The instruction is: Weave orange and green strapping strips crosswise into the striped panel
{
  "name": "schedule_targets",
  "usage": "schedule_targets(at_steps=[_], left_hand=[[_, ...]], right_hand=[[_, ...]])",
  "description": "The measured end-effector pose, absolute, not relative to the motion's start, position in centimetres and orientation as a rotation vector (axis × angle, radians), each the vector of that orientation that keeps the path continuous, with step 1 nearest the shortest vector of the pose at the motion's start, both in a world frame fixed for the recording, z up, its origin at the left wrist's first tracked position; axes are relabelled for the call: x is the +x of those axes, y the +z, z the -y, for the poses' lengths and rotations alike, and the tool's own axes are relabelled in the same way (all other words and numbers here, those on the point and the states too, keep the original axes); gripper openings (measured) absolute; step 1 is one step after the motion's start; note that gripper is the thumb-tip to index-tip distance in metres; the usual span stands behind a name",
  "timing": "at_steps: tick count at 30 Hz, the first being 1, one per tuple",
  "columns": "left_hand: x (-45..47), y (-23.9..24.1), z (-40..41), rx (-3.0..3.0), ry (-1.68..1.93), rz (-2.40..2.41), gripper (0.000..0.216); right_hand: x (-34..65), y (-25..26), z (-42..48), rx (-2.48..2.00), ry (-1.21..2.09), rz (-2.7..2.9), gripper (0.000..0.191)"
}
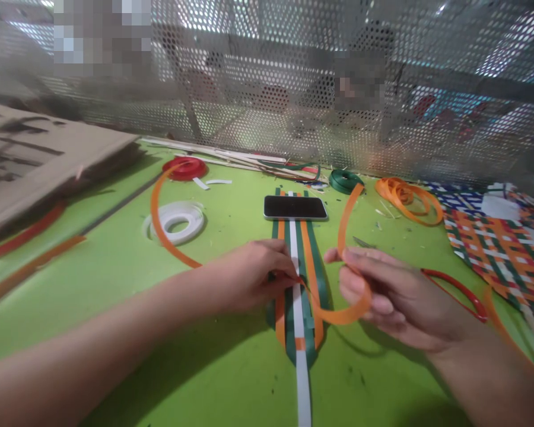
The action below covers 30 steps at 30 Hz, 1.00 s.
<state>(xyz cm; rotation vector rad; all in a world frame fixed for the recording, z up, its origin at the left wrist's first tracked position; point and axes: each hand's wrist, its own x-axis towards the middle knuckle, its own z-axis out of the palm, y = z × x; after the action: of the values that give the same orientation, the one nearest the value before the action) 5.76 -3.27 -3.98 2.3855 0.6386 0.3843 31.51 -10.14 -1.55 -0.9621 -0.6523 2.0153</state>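
Note:
A narrow band of green, orange and white plastic strips (297, 279) lies lengthwise on the green table (115, 279), with a black phone (295, 207) resting on its far end. My left hand (249, 276) pinches the strips at the middle of the band, fingers closed. My right hand (394, 296) holds a long orange strip (345, 228) that loops around its fingers and rises toward the back. A red strip (458, 290) curves beside my right wrist.
A white strip coil (178, 219), a red coil (186, 168), a green coil (345, 179) and an orange coil (407, 196) lie on the table. A woven mat (502, 252) sits at the right, cardboard (40, 166) at the left, perforated metal (293, 89) behind.

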Motion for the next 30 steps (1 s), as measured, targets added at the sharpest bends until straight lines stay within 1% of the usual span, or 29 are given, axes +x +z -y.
schedule_targets(at_steps=[1, 4, 6, 9, 12, 14, 16, 18, 20, 25, 30], left_hand=[[5.8, -3.8, 3.3, 2.376, 0.393, -0.631, 0.019], [5.8, -3.6, 3.3, 2.370, 0.393, -0.629, 0.014], [5.8, -3.6, 3.3, 2.368, 0.400, -0.656, 0.013], [5.8, -3.5, 3.4, 2.325, 0.385, -0.798, 0.023], [5.8, -3.1, 3.5, 2.226, 0.343, -0.918, 0.027], [5.9, -2.8, 3.6, 2.123, 0.357, -0.990, 0.028], [6.1, -2.6, 3.6, 1.983, 0.413, -1.045, 0.035], [6.3, -2.5, 3.7, 1.826, 0.478, -0.992, 0.038], [6.6, -2.6, 3.8, 1.677, 0.523, -0.876, 0.037], [7.8, -3.2, 4.4, 1.448, 0.521, -0.682, 0.042], [8.9, -3.7, 5.0, 1.360, 0.508, -0.586, 0.027]], right_hand=[[31.1, -1.7, 10.3, -0.922, 2.087, 0.663, 0.019], [30.5, -2.4, 10.5, -0.842, 2.279, 0.621, 0.028], [30.3, -2.9, 10.4, -0.861, 2.363, 0.590, 0.030], [30.0, -3.5, 10.4, -0.903, 2.425, 0.594, 0.031], [29.6, -3.8, 10.4, -0.965, 2.455, 0.617, 0.032], [29.3, -3.9, 10.3, -1.005, 2.462, 0.634, 0.032], [29.1, -3.9, 10.3, -1.020, 2.463, 0.643, 0.032], [29.0, -3.8, 10.1, -1.030, 2.458, 0.648, 0.032], [28.9, -3.9, 10.1, -1.040, 2.458, 0.656, 0.031], [28.6, -4.2, 10.1, -1.071, 2.459, 0.702, 0.030], [28.4, -4.1, 10.2, -1.109, 2.504, 0.730, 0.028]])
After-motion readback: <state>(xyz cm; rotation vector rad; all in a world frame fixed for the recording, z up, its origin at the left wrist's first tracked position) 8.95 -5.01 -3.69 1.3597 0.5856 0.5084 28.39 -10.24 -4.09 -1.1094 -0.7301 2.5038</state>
